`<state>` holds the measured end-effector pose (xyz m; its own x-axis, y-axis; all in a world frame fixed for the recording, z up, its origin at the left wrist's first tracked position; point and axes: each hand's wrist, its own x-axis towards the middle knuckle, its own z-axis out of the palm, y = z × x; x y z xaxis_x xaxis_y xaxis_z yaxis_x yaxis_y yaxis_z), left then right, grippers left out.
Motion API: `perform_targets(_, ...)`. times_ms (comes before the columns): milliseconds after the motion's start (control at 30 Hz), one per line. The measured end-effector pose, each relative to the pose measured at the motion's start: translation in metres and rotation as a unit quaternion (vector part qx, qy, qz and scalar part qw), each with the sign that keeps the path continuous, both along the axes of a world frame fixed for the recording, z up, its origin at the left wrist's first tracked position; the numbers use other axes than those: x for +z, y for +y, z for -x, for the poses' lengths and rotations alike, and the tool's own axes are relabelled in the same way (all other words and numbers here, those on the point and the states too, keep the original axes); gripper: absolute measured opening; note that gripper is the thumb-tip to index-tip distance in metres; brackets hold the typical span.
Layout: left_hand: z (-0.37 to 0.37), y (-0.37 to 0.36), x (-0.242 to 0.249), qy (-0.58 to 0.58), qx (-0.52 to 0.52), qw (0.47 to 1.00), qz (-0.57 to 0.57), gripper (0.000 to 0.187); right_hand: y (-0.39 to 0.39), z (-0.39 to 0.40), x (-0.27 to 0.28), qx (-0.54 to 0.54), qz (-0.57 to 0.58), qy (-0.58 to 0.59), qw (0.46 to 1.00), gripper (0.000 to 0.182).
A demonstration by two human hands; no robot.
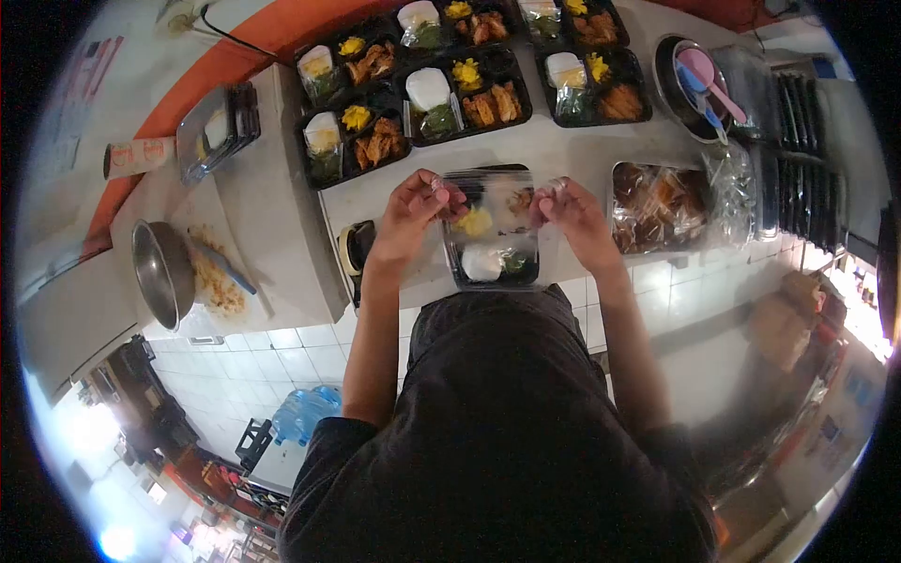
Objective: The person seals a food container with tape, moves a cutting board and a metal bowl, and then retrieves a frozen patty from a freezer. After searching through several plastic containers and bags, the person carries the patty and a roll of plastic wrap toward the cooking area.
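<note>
A black meal tray [453, 270] lies at the counter's near edge, right in front of my body. In it are white rice [481, 264], a yellow food [474, 221], some greens and a piece of brown food. Over the tray lies a clear plastic lid [497, 195], whose sheen blurs the food beneath. The fingers of my left hand [410, 208] are closed in a pinch at the lid's left edge. On the opposite edge, my right hand [576, 215] pinches the lid too, with its fingertips partly hidden.
Several filled meal trays [466, 105] stand in rows at the back. To the right are a plastic-covered tray of brown food [660, 208], a bowl with pink and blue utensils [696, 80] and stacked black trays [805, 202]. A tape dispenser [355, 251] and metal bowl [161, 274] are left.
</note>
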<state>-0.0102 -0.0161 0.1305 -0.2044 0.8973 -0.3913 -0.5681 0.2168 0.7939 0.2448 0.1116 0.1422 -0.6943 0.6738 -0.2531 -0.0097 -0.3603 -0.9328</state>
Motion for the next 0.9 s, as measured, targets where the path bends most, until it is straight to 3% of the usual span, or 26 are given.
perform_targets(167,0.007,0.005,0.038,-0.005,-0.017,0.990,-0.140,0.018,0.003,0.011,0.035,0.009,0.017,0.019,1.000,0.009)
perform_targets(367,0.014,-0.001,0.060,0.043,-0.049,0.980,-0.189,0.015,-0.002,0.016,0.083,0.016,0.021,0.052,0.998,0.014)
perform_targets(467,0.013,-0.002,0.069,0.033,-0.040,0.968,-0.245,0.017,0.000,0.012,0.091,0.027,-0.032,0.054,0.998,0.015)
perform_targets(900,0.016,-0.007,0.082,0.051,-0.050,0.975,-0.209,0.022,0.012,0.003,0.104,0.009,-0.009,0.011,1.000,0.010)
